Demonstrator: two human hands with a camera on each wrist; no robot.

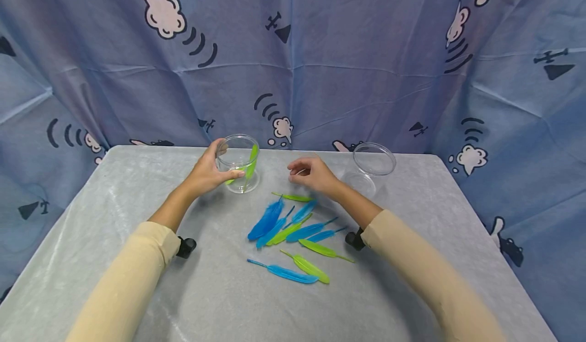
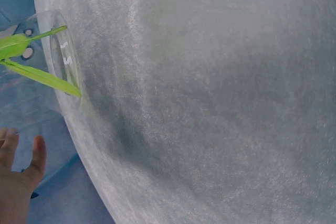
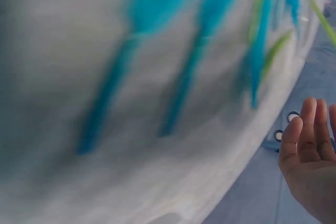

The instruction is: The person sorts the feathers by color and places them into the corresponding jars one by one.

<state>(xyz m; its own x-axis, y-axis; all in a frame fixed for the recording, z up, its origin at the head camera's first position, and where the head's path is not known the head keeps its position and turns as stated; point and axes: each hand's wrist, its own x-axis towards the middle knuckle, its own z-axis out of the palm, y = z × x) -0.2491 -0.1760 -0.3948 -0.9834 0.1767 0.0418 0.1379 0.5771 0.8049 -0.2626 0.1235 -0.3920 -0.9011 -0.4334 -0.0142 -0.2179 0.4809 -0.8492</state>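
Observation:
My left hand (image 1: 203,174) grips a clear plastic cup (image 1: 230,153) standing near the table's far edge. The thumb lies across its front and the fingers go round its far side. Inside the cup are green feathers (image 1: 252,160), also visible in the left wrist view. My right hand (image 1: 313,174) hovers right of the cup, fingers loosely bent and no object visible in them. Just below it a green feather (image 1: 295,198) lies on the cloth. Blue feathers (image 1: 270,220) and more green feathers (image 1: 313,268) are scattered nearer me, some overlapping.
A second clear cup (image 1: 366,175) stands at the far right, beyond the right forearm. Pale grey cloth covers the table (image 1: 220,291). A blue printed curtain (image 1: 320,92) hangs behind and along both sides.

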